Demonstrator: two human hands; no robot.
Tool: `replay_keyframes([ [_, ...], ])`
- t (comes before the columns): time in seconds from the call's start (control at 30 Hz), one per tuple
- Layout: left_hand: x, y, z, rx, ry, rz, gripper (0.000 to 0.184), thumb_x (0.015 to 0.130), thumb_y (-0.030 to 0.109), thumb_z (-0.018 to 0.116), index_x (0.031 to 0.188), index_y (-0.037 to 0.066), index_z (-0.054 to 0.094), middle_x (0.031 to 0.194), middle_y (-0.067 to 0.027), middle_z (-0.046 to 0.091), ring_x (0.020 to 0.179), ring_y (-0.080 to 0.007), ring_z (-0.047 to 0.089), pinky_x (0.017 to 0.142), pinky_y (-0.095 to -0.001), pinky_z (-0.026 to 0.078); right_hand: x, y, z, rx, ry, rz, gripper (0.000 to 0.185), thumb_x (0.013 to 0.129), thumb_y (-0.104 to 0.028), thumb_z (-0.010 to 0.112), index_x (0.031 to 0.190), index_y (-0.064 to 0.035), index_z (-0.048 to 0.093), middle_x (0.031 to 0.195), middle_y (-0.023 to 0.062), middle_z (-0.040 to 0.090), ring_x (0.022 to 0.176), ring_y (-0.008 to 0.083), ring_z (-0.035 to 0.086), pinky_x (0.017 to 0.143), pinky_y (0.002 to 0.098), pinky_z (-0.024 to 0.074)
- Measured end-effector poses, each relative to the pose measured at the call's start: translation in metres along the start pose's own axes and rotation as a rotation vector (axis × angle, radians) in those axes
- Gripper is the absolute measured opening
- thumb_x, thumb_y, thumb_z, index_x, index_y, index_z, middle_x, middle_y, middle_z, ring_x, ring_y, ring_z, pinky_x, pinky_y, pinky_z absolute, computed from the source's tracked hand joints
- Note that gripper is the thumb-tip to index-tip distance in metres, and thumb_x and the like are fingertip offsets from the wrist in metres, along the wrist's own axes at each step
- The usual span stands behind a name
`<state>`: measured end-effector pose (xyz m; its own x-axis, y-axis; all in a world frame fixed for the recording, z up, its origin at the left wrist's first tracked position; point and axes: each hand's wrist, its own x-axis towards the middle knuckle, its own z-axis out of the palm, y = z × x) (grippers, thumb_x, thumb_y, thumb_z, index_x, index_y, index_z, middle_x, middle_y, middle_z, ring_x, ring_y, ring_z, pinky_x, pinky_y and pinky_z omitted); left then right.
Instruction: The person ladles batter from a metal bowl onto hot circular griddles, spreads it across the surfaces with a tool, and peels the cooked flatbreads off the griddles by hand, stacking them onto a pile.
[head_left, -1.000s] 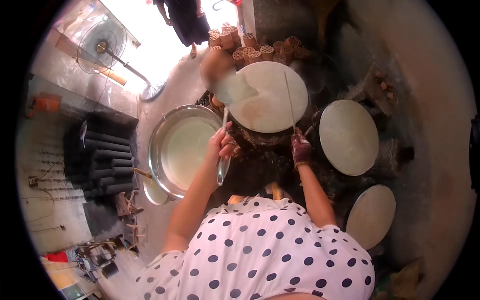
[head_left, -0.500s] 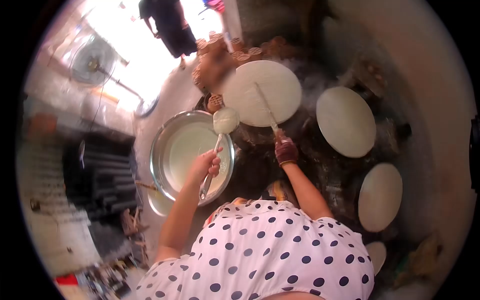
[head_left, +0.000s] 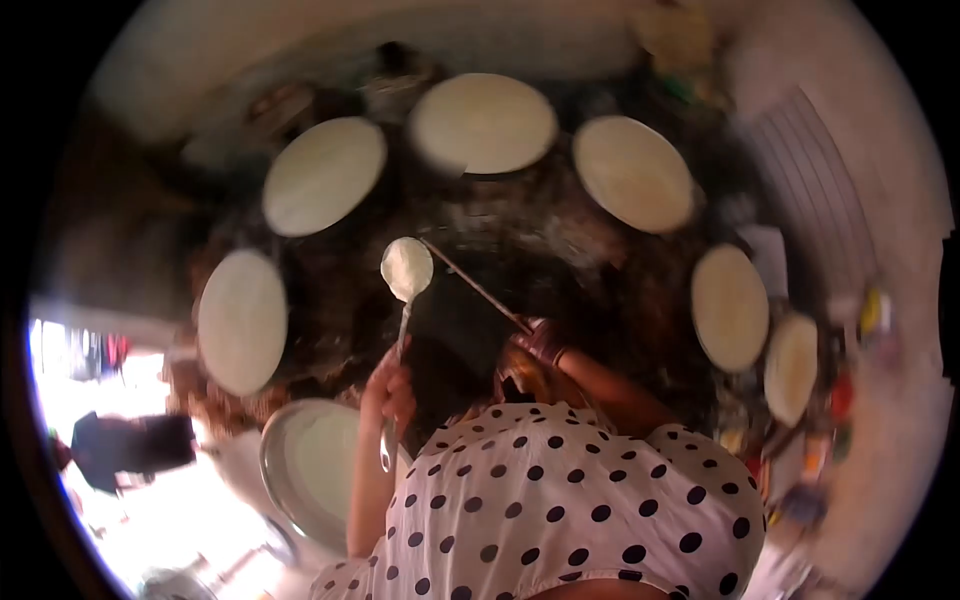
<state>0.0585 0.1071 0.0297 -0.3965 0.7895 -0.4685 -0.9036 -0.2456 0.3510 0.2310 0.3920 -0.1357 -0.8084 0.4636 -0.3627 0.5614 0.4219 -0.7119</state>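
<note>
A ladle (head_left: 407,268) full of pale, creamy batter is gripped by its handle in my left hand (head_left: 388,390), bowl pointing away from me. My right hand (head_left: 540,340), in a dark maroon glove, is closed on the near end of a thin stick (head_left: 475,284). The stick's far tip lies close beside the ladle bowl in this view; I cannot tell if they touch. Beyond both hands, an arc of round pale sheets includes a far middle one (head_left: 483,122), a left one (head_left: 325,177) and a right one (head_left: 632,172). Neither tool is over a sheet.
A wide basin (head_left: 268,455) of pale liquid stands at lower left, partly behind my left forearm. More round sheets sit at far left (head_left: 242,322) and right (head_left: 730,307). A person in dark clothes (head_left: 135,450) is at the bright opening. A wall curves behind the sheets.
My view has swung to the right, so the basin and person sit lower left. The stick has come away from the round sheet it was over. Both hands keep their tools.
</note>
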Motion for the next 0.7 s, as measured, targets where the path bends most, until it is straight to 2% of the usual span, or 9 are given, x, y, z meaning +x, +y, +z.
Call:
replay_keyframes([
  [0.07, 0.036, -0.010, 0.029, 0.005, -0.028, -0.105, 0.041, 0.098, 0.016, 0.039, 0.137, 0.006, 0.038, 0.062, 0.0033, 0.039, 0.036, -0.0039, 0.033, 0.031, -0.0190, 0.028, -0.036, 0.037, -0.056, 0.021, 0.107, 0.102, 0.049, 0.085, -0.042, 0.058, 0.112, -0.0020, 0.063, 0.094, 0.0228, 0.066, 0.084, 0.0354, 0.065, 0.078, 0.0393, 0.0510],
  [0.2, 0.038, -0.028, 0.098, 0.745, -0.052, -0.020, 0.037, 0.098, 0.017, 0.041, 0.134, 0.006, 0.043, 0.059, 0.0041, 0.037, 0.036, -0.0047, 0.032, 0.031, -0.0198, 0.027, -0.098, 0.099, -0.087, -0.087, 0.449, 0.335, 0.048, 0.084, -0.046, 0.058, 0.095, -0.0004, 0.067, 0.084, 0.0240, 0.066, 0.079, 0.0352, 0.065, 0.073, 0.0432, 0.0509],
  [0.23, 0.046, -0.040, 0.106, 0.951, -0.034, 0.031, 0.037, 0.098, 0.017, 0.042, 0.133, 0.006, 0.044, 0.058, 0.0043, 0.036, 0.036, -0.0049, 0.031, 0.031, -0.0202, 0.027, -0.113, 0.095, -0.100, -0.151, 0.434, 0.550, 0.049, 0.086, -0.047, 0.055, 0.087, 0.0010, 0.066, 0.077, 0.0241, 0.065, 0.081, 0.0348, 0.065, 0.072, 0.0457, 0.0501],
  [0.37, 0.140, -0.096, 0.114, 0.423, -0.028, -0.364, 0.042, 0.100, 0.016, 0.039, 0.140, 0.004, 0.036, 0.059, 0.0044, 0.033, 0.037, -0.0050, 0.031, 0.030, -0.0205, 0.027, -0.143, 0.242, -0.090, -0.323, 0.668, 0.671, 0.047, 0.090, -0.044, 0.050, 0.084, 0.0001, 0.066, 0.080, 0.0217, 0.066, 0.081, 0.0334, 0.065, 0.071, 0.0451, 0.0504],
  [0.47, 0.147, -0.130, 0.171, 0.676, -0.137, -0.374, 0.040, 0.101, 0.014, 0.036, 0.140, 0.004, 0.036, 0.060, 0.0046, 0.033, 0.037, -0.0051, 0.031, 0.030, -0.0204, 0.027, -0.182, 0.330, -0.141, -0.812, 0.508, 0.839, 0.041, 0.092, -0.040, 0.047, 0.095, -0.0021, 0.064, 0.088, 0.0183, 0.066, 0.079, 0.0320, 0.065, 0.068, 0.0444, 0.0506],
  [0.5, 0.152, -0.138, 0.175, 0.610, -0.284, -0.375, 0.040, 0.102, 0.012, 0.032, 0.141, 0.004, 0.033, 0.062, 0.0036, 0.034, 0.036, -0.0047, 0.032, 0.029, -0.0203, 0.028, -0.190, 0.354, -0.164, -0.351, 0.980, 0.472, 0.036, 0.093, -0.036, 0.046, 0.101, -0.0047, 0.061, 0.093, 0.0148, 0.065, 0.077, 0.0296, 0.064, 0.068, 0.0426, 0.0505],
  [0.57, 0.175, -0.176, 0.202, 0.455, -0.229, -0.450, 0.041, 0.101, 0.014, 0.034, 0.142, 0.006, 0.032, 0.059, 0.0045, 0.033, 0.035, -0.0044, 0.030, 0.029, -0.0206, 0.026, -0.194, 0.354, -0.207, 0.158, 1.365, 0.075, 0.031, 0.093, -0.033, 0.044, 0.107, -0.0074, 0.058, 0.098, 0.0113, 0.064, 0.076, 0.0271, 0.063, 0.067, 0.0409, 0.0504],
  [0.63, 0.210, -0.216, 0.224, 0.293, -0.063, -0.534, 0.043, 0.102, 0.015, 0.035, 0.144, 0.008, 0.028, 0.055, 0.0049, 0.032, 0.033, -0.0041, 0.028, 0.028, -0.0206, 0.026, -0.193, 0.334, -0.244, -0.495, 0.906, 0.649, 0.024, 0.089, -0.033, 0.051, 0.103, -0.0178, 0.062, 0.105, 0.0046, 0.061, 0.094, 0.0227, 0.060, 0.080, 0.0350, 0.0490],
  [0.7, 0.225, -0.239, 0.254, 0.204, -0.054, -0.535, 0.044, 0.102, 0.012, 0.031, 0.145, 0.007, 0.024, 0.058, 0.0034, 0.033, 0.034, -0.0048, 0.030, 0.028, -0.0209, 0.027, -0.167, 0.335, -0.217, -0.452, 0.762, 0.575, 0.045, 0.087, -0.048, 0.054, 0.119, -0.0160, 0.052, 0.109, 0.0073, 0.060, 0.099, 0.0248, 0.059, 0.077, 0.0378, 0.0499],
])
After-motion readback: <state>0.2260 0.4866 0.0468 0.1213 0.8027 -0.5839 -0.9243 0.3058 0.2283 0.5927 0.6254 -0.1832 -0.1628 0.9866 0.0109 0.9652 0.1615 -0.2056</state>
